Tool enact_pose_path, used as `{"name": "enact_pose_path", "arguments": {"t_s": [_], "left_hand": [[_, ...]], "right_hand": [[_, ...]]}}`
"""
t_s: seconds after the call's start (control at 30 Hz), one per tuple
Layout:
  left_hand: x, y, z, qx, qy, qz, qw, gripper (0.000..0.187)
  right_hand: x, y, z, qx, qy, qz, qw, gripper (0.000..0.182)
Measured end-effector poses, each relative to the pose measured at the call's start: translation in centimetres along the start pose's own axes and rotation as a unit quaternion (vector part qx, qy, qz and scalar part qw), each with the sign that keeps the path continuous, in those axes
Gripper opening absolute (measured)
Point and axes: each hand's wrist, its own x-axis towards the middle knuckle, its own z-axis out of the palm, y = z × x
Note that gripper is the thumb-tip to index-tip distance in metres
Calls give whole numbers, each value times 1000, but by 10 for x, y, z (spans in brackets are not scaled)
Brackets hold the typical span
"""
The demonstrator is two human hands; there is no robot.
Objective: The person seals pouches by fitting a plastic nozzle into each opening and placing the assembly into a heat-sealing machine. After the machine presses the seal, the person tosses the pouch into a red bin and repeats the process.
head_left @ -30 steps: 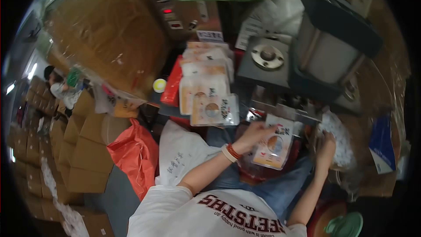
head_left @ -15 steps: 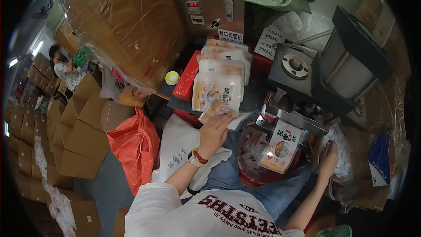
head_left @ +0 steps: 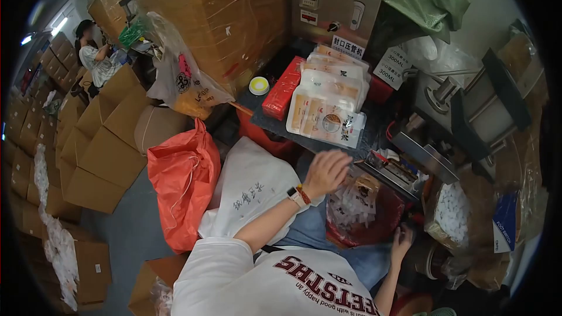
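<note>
Between pouches: left hand [head_left: 326, 171] empty, fingers loosely curled, just below stacked pouches [head_left: 325, 118] on dark tray [head_left: 266, 118]; right hand [head_left: 401, 240] low beside red bin [head_left: 369, 222], grip unclear; probably next: fresh pouch to sealer [head_left: 404, 167].

The stacked pouches [head_left: 325, 118] are glossy plastic. The sealing machine [head_left: 445, 123] is dull grey metal. The orange bag [head_left: 184, 181] is thin, crinkled, shiny plastic.

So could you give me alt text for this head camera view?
A seated person's left hand hovers over a red bin of clear plastic pouches, below a row of white printed food pouches; the right hand hangs low beside the bin.
</note>
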Motion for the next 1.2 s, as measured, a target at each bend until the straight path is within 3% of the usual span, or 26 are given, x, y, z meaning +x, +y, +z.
{"name": "enact_pose_path", "arguments": {"t_s": [0.03,0.07,0.1,0.13,0.17,0.2,0.23,0.27,0.3,0.43,0.5,0.53,0.63,0.67,0.7,0.73,0.77,0.8,0.87,0.93,1.0,1.03,1.07,1.1,1.17,1.2], "left_hand": [[-21,11,6,-55,-95,-13,994,45],[-40,21,13,-109,-190,-27,975,42],[-51,30,20,-110,-188,-28,976,42],[-60,38,28,-118,-217,-117,962,36],[-65,41,35,-126,-245,-205,939,34],[-72,38,43,-126,-245,-207,939,34],[-77,32,51,-47,-315,-248,915,41],[-81,24,59,32,-381,-285,879,49],[-65,1,63,-36,-559,-328,761,64],[-121,-41,97,-38,-455,-362,813,71],[-121,-43,87,-192,-455,-460,738,72],[-124,-40,86,-190,-459,-458,737,72],[-129,-36,84,-211,-353,-505,759,70],[-131,-37,86,-205,-358,-512,753,65],[-133,-37,86,-199,-364,-519,747,61],[-134,-35,86,-200,-363,-520,747,61],[-134,-33,85,-214,-335,-531,748,57],[-131,-33,85,-228,-307,-540,749,54],[-132,-35,88,-240,-284,-535,759,48],[-140,-41,93,-249,-265,-528,768,42],[-148,-50,99,-239,-128,-519,810,31],[-121,-36,68,-227,-137,-524,809,22],[-113,-29,52,-230,-144,-524,808,22],[-107,-25,41,-197,-129,-475,848,21],[-92,-14,22,-176,-108,-437,876,18],[-84,-5,13,-175,-109,-436,876,18]], "right_hand": [[8,21,9,-3,0,-1,1000,27],[15,43,18,114,48,150,981,36],[22,63,27,227,95,295,923,45],[34,92,39,227,96,294,924,45],[45,122,50,415,36,321,851,49],[47,137,55,585,-25,334,738,53],[44,129,60,585,-26,335,738,53],[43,120,69,603,-64,348,715,56],[44,115,75,622,-103,357,689,60],[37,109,88,698,-81,380,601,57],[38,107,80,724,-50,365,583,55],[35,115,83,726,-47,366,580,55],[42,133,107,702,37,395,591,46],[42,142,120,566,174,336,732,39],[41,146,125,396,300,256,829,34],[43,121,110,396,299,256,830,34],[36,70,97,208,236,162,935,28],[20,17,85,8,161,59,985,24],[-24,-46,72,17,29,-216,976,21],[-59,-97,28,-11,-103,-313,944,19],[-82,-50,-3,71,138,-48,987,25],[-84,-28,-32,191,205,115,953,19],[-97,52,-33,406,320,177,838,20],[-121,93,-36,403,325,178,837,20],[-152,138,-36,642,318,314,623,22],[-150,135,-23,610,375,376,588,23]]}}
